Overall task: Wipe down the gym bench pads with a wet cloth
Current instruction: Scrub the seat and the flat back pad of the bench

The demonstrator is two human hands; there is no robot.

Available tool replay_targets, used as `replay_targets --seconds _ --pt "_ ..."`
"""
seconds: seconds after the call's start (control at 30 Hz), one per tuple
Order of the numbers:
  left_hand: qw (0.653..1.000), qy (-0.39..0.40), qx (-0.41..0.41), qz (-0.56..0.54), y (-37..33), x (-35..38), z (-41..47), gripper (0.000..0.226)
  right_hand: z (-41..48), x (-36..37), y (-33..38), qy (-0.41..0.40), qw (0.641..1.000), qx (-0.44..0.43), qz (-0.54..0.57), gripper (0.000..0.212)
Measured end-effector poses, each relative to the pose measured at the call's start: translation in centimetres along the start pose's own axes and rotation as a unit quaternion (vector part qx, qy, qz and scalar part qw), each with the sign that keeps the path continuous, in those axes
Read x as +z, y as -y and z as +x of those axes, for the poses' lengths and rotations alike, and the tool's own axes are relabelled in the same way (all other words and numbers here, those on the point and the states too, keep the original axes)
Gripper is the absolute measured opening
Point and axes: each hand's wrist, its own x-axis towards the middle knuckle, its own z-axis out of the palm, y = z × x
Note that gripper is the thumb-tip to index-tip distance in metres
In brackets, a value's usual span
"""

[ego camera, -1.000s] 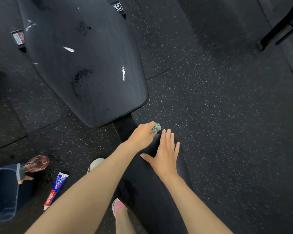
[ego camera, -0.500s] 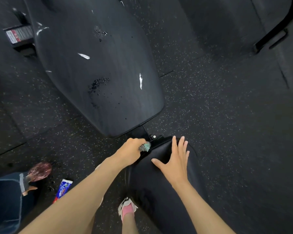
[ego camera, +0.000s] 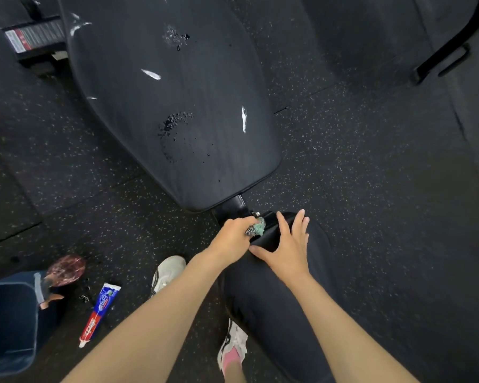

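A long black back pad (ego camera: 183, 106) carries white smears and dark droplets. Below it lies the black seat pad (ego camera: 277, 294), joined by a black frame post (ego camera: 231, 207). My left hand (ego camera: 233, 236) grips a small teal and checkered cloth (ego camera: 256, 229) against the seat pad's far left corner. My right hand (ego camera: 288, 244) lies flat with spread fingers on the seat pad's far end, right beside the cloth.
A toothpaste tube (ego camera: 98, 313) lies on the speckled rubber floor (ego camera: 371, 189) at lower left, near a blue bin (ego camera: 9, 324) and a reddish round object (ego camera: 65, 269). My shoes (ego camera: 168, 273) stand beside the seat. A black frame bar (ego camera: 443, 48) runs at upper right.
The view has shifted so the back pad and both hands sit lower in frame. My left hand with the cloth stays at the seat pad's far corner; my right hand stays flat.
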Motion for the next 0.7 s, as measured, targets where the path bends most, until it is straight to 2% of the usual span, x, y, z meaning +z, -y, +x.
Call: replay_targets --seconds 0.13,0.3,0.37,0.43,0.47,0.6,0.7 --pt "1.000 -0.019 0.008 0.001 1.5 -0.7 -1.4 0.037 -0.1 0.2 -0.2 -0.004 0.999 -0.013 0.032 0.094" --pt "0.995 0.038 -0.079 0.040 8.1 -1.7 -4.3 0.018 -0.7 0.6 0.0 -0.032 0.998 -0.025 0.050 0.069" --pt "0.995 -0.021 -0.099 0.008 8.2 -1.3 -4.9 0.015 -1.3 1.2 0.0 -0.057 0.997 -0.048 0.013 0.063" --pt "0.989 -0.108 -0.085 -0.061 6.0 -0.9 -4.1 0.016 -1.9 1.7 0.0 -0.070 0.995 -0.062 -0.019 0.060" --pt "0.986 -0.128 -0.065 -0.086 4.4 -0.7 -3.4 0.019 -2.2 1.9 -0.1 -0.070 0.995 -0.067 -0.031 0.060" --pt "0.993 -0.068 0.017 -0.100 -0.5 0.8 -1.6 0.029 -2.9 2.5 -0.5 -0.087 0.993 -0.068 -0.043 0.067" --pt "0.992 -0.071 0.018 -0.104 0.1 1.3 -2.3 0.035 -3.5 3.0 -1.0 -0.083 0.995 -0.050 -0.022 0.069"
